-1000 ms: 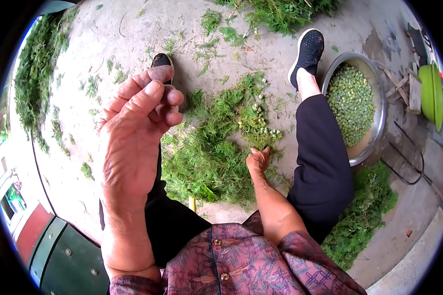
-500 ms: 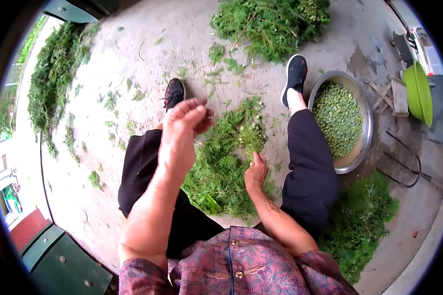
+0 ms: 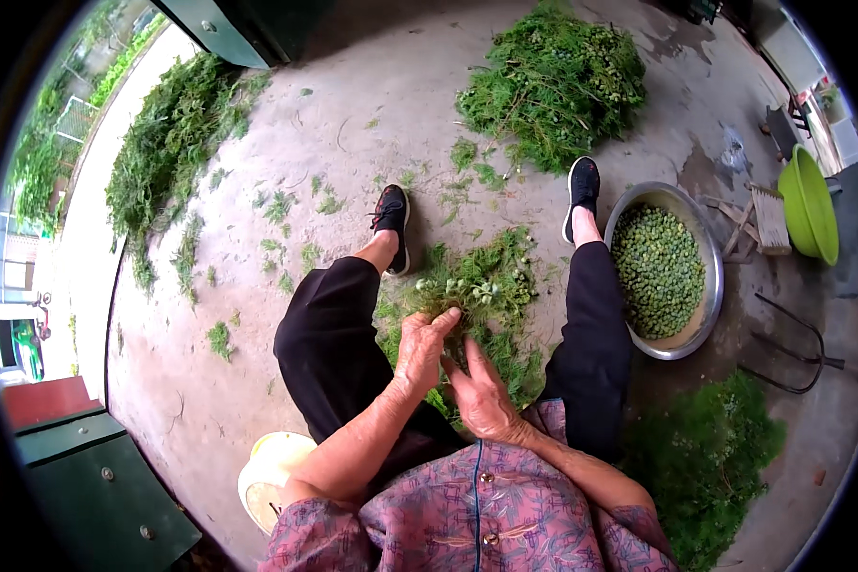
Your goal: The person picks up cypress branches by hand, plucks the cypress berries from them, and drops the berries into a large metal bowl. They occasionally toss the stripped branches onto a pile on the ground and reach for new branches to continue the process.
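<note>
My left hand (image 3: 423, 355) is closed around a feathery green sprig (image 3: 459, 292) with small round, pale green cones, held up between my knees. Just to its right and lower, my right hand (image 3: 491, 400) has thumb and finger stretched apart beside the sprig's lower end; I see nothing held in it. Below both hands, a loose heap of green sprigs (image 3: 513, 329) lies on the floor between my feet. To the right of my right leg stands a wide metal basin (image 3: 712, 305) holding many small round green cones (image 3: 658, 272).
Larger piles of cut greenery lie at the far middle (image 3: 562, 86), far left (image 3: 167, 143) and near right (image 3: 705, 467). A pitchfork (image 3: 806, 357), a small wooden stool (image 3: 770, 221) and a lime-green tub (image 3: 808, 205) are at right. Dark green cabinets (image 3: 105, 486) stand near left.
My left hand has come down and to the right and now grips a sprig. My right hand has drawn nearer to my body, its fingers opened. The view has shifted.
</note>
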Tool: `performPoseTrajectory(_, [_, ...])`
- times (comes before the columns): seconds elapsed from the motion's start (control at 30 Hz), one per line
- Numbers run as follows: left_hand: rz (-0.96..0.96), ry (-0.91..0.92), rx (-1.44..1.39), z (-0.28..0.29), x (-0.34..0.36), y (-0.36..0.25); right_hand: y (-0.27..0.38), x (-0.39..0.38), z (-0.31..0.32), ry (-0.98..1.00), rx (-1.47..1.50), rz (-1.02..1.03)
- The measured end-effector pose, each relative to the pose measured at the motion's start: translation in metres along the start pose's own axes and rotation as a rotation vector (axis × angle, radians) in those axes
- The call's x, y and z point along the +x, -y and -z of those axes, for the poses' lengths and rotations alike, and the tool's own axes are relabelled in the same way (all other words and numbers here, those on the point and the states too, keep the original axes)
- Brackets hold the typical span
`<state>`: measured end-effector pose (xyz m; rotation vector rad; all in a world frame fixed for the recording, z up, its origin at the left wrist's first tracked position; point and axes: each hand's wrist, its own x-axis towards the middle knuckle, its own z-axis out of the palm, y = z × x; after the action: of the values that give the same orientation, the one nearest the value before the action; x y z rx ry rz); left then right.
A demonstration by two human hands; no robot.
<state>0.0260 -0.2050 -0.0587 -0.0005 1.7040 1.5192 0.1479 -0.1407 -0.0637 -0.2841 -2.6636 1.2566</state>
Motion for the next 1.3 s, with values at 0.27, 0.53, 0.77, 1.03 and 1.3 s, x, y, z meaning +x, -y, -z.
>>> performPoseTrajectory(0.27, [-0.074,0.113,-0.159,0.003,-0.038,-0.003,0.015,0.015,0.071,-0.480,0.116,-0.014])
performPoseTrajectory(0.53, [-0.050,0.171,-0.096,-0.017,-0.069,0.001,0.006,0.009,0.065,-0.225,0.198,-0.055])
performPoseTrajectory(0.77, [-0.052,0.144,-0.100,-0.028,-0.086,-0.005,0.005,-0.008,0.071,-0.138,0.400,-0.271])
performPoseTrajectory(1.03, [-0.052,0.241,-0.041,-0.028,-0.095,-0.019,-0.008,-0.020,0.074,0.006,1.496,-0.625])
performPoseTrajectory(1.3, [-0.034,0.262,-0.060,-0.025,-0.099,-0.017,0.007,-0.021,0.095,0.100,1.308,-0.496])
